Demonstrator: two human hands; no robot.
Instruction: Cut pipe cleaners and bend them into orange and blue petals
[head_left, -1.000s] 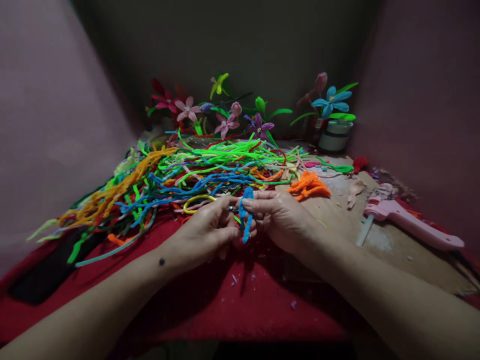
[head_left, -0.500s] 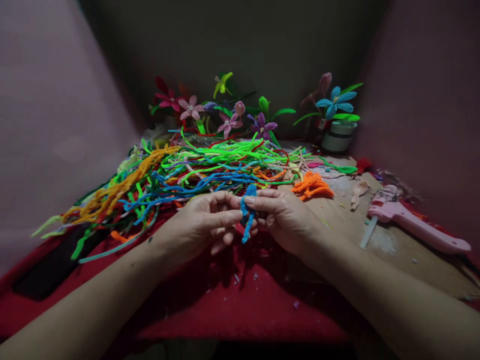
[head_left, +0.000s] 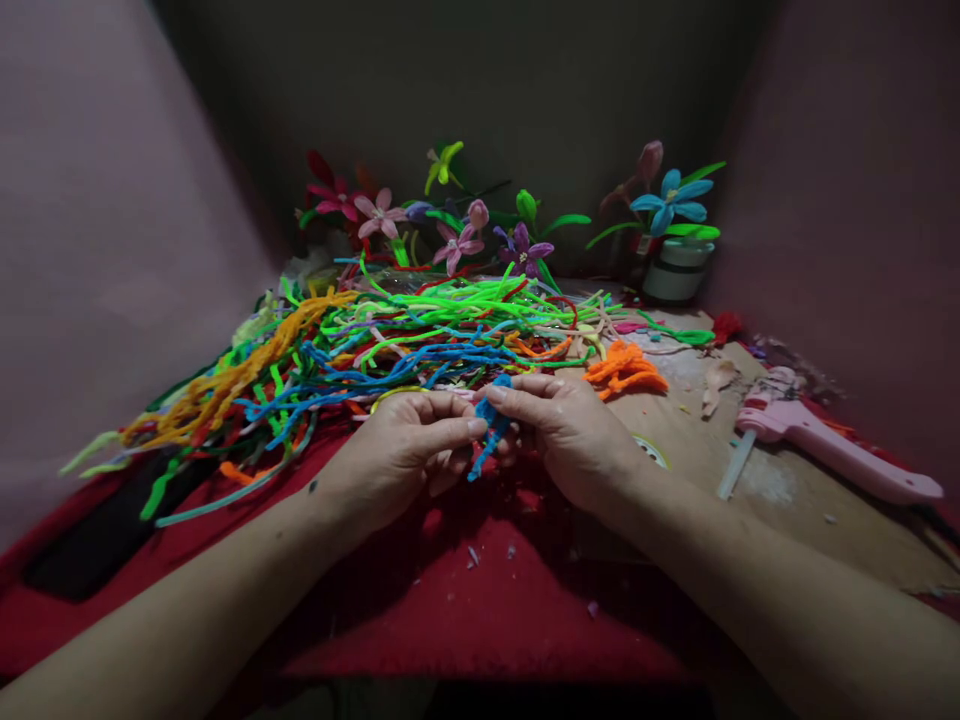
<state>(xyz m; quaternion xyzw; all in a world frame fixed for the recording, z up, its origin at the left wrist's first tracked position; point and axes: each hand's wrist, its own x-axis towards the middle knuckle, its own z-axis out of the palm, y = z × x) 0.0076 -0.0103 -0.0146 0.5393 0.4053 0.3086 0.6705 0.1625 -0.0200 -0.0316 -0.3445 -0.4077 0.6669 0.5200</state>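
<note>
Between my two hands is a short blue pipe cleaner piece, bent and twisted, its tail pointing down and to the left. My left hand pinches it from the left with thumb and fingers. From the right, my right hand grips its upper part between thumb and forefinger. Fingers cover much of the blue piece, so its full shape is hidden. Just behind the hands lies a heap of loose pipe cleaners in green, blue, orange and other colours.
A pink glue gun rests on cardboard at right, near an orange pipe cleaner bundle. Pipe cleaner flowers line the back, with a jar. A black flat object lies left on red cloth.
The blue piece has tilted, its lower tail swinging to the left. My left fingers have curled in closer around it, and both hands stay in nearly the same place.
</note>
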